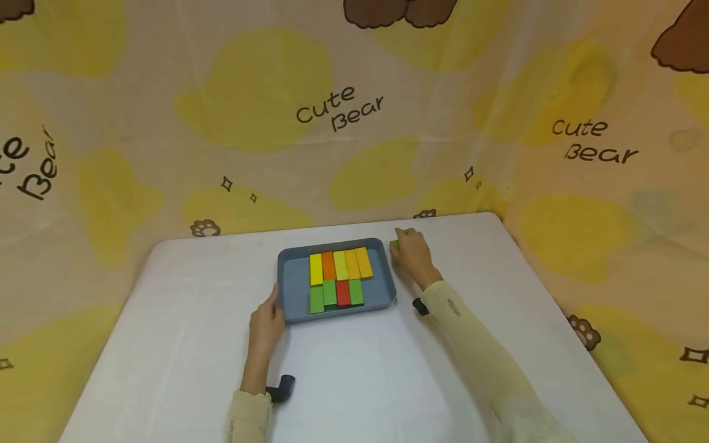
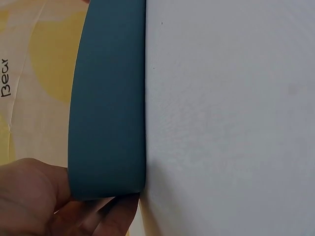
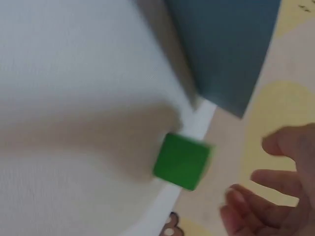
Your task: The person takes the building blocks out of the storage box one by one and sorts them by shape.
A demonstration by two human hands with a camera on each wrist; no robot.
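Observation:
On the white table lies a blue-grey tray [image 1: 296,274] with two rows of coloured blocks. The far row [image 1: 340,264] is yellow, orange and pale green; the near row [image 1: 336,294] is green with one red block. At the tray's near left corner my left hand [image 1: 267,325] grips the wall, thumb at the rim and fingers outside. My right hand [image 1: 414,253] is beyond the tray's right side, beside a loose green block [image 3: 181,161] on the table. In the right wrist view its fingers are spread and bent slightly, apart from that block.
Black curved pieces [image 1: 281,389] are at both wrists. A patterned cloth [image 1: 354,154] with "Cute Bear" lettering hangs behind the white table [image 1: 360,381] and along its sides. The table's far edge runs close behind the tray.

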